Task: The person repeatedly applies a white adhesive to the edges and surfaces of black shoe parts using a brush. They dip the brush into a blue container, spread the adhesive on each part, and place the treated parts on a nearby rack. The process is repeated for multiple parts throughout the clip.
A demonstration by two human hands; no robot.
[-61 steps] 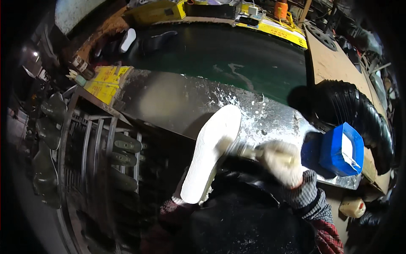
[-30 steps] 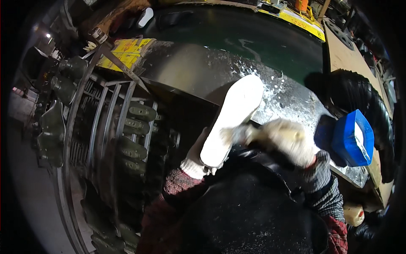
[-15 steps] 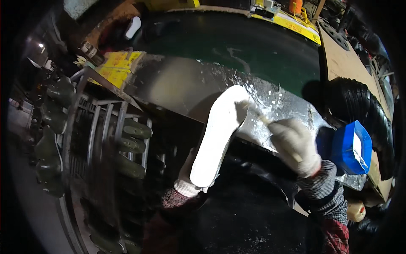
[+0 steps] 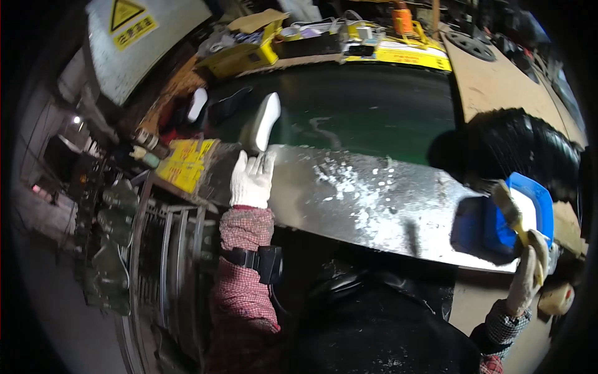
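My left hand (image 4: 251, 181), in a white knit glove, reaches forward with its fingers apart, holding nothing. Just past its fingertips is a shoe piece (image 4: 268, 119) with a white-coated sole face, at the near edge of the dark green belt (image 4: 374, 100). Whether the fingertips still touch it I cannot tell. At the right, my gloved right hand (image 4: 531, 268) is closed round the yellow handle of a brush (image 4: 509, 209). The brush's bristles are over a blue container (image 4: 543, 202) holding white liquid.
A metal plate (image 4: 299, 206) spattered with white runs along the belt's near side. Another white-soled piece (image 4: 197, 105) lies at the far left. A black ribbed hose (image 4: 523, 146) stands behind the container. Dark green shoe parts (image 4: 112, 262) hang beside a metal rack (image 4: 180, 249) at left.
My left hand has carried the white-coated shoe piece forward to the belt and opened. My right hand has moved the brush away from the piece, rightward to the blue container.
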